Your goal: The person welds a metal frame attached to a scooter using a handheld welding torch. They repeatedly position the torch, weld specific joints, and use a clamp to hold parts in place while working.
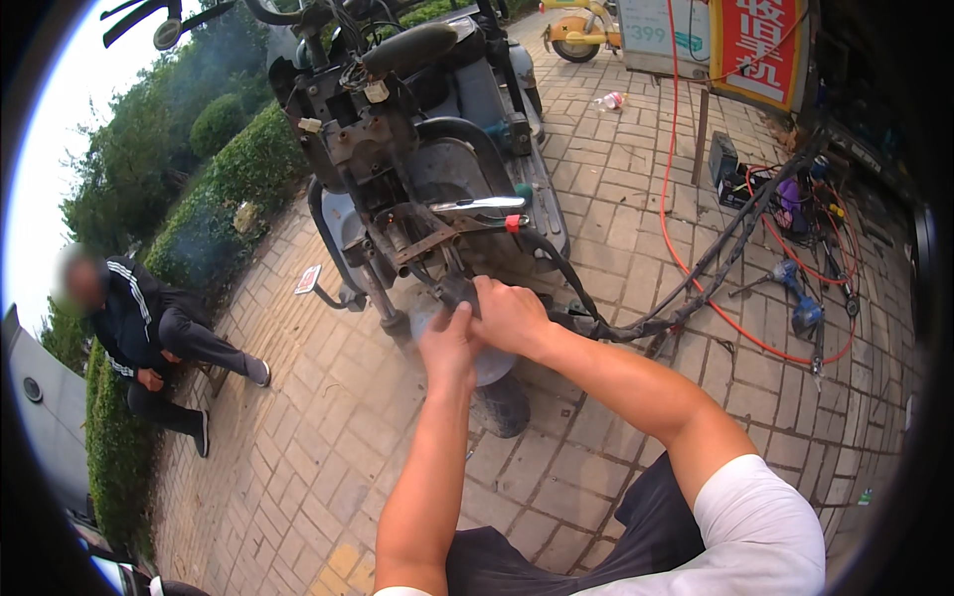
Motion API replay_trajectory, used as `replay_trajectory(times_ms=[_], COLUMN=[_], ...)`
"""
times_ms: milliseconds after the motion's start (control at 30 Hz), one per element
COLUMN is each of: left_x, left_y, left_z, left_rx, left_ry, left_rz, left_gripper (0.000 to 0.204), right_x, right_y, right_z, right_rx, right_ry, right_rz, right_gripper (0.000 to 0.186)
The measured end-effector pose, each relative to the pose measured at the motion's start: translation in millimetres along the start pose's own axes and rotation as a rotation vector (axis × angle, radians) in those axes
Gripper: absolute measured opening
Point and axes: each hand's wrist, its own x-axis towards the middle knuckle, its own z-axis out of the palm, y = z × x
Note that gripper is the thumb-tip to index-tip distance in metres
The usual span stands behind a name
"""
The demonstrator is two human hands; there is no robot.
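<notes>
A partly stripped electric tricycle (427, 169) stands before me, its frame and wiring bare at the front. Just above the front wheel (500, 405) and the grey fender (494, 366), both my hands meet at a small black part (456, 289) on the front end. My left hand (446, 346) has its thumb pressed against it from below. Fingers of my right hand (508, 314) are curled round its right side. What exactly the part is stays hidden by my fingers. A metal bracket (437, 238) and a red clip (513, 223) are just above.
Thick black cables (686, 298) and a red hose (667, 199) run across the brick paving to the right. A blue power tool (798, 298) and batteries (723, 159) lie there. A person (149, 328) sits at left by the hedge (224, 179). A yellow scooter (584, 32) stands behind.
</notes>
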Motion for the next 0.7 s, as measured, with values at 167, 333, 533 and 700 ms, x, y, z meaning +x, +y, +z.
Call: replay_trajectory(times_ms=[167,333,533,700], left_x=[6.8,9.9,2.1,11.0], left_y=[-3.0,8.9,77.3,93.4], left_z=[-1.4,-2.9,11.1,9.2], left_rx=[-0.008,0.072,-0.017,-0.107], left_ry=[-0.038,-0.032,0.125,0.111], left_rz=[-0.023,0.115,0.229,0.025], left_gripper=[0.023,0.025,0.030,0.022], right_x=[2.4,6.4,4.0,2.8], right_y=[3.0,-0.6,2.5,0.6], right_z=[-0.7,-4.4,-11.4,-12.9], right_rx=[-0.045,-0.040,-0.070,-0.097], right_ry=[-0.008,-0.019,-0.003,-0.005], right_rz=[-0.005,-0.013,-0.036,-0.046], right_gripper=[0.042,0.047,0.052,0.051])
